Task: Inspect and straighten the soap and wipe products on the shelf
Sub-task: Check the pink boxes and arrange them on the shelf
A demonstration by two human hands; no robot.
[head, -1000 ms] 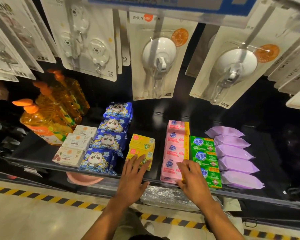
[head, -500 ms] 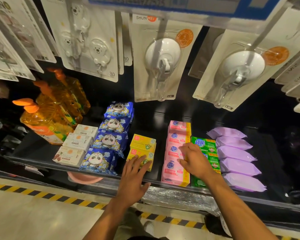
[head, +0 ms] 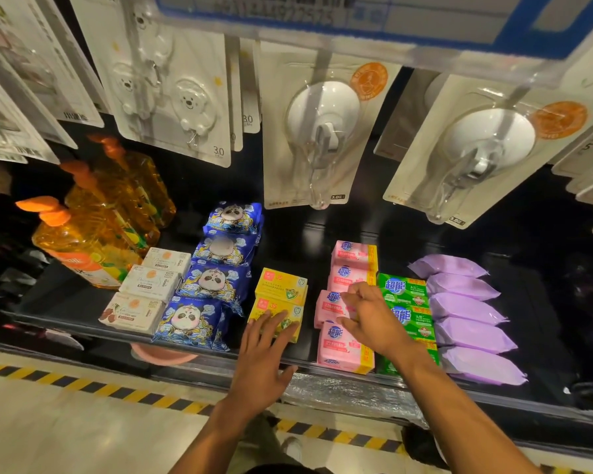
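Soap and wipe packs lie in rows on a black shelf [head: 290, 236]. My left hand [head: 262, 359] rests with straight fingers on the front yellow soap box [head: 286, 307]; a second yellow box [head: 281, 280] sits behind it. My right hand [head: 372, 319] reaches over the pink soap row, fingers curled and pinching the second pink pack from the front [head: 329, 304], which sits skewed to the left of its row. The front pink pack [head: 343, 348] lies at the shelf edge. Green soap packs [head: 403, 290] lie just right of my hand.
Purple wipe packs [head: 466, 309] fill the right row. Blue panda wipe packs [head: 213, 282], white soap boxes [head: 148, 282] and orange pump bottles [head: 96, 234] stand to the left. Carded suction hooks [head: 322, 121] hang low above the shelf. A yellow-black striped floor line [head: 83, 384] runs below.
My right hand moved from the front edge of the pink and green rows back and left onto the pink row, and the second pink pack now sits shifted left. My left hand stayed on the yellow box.
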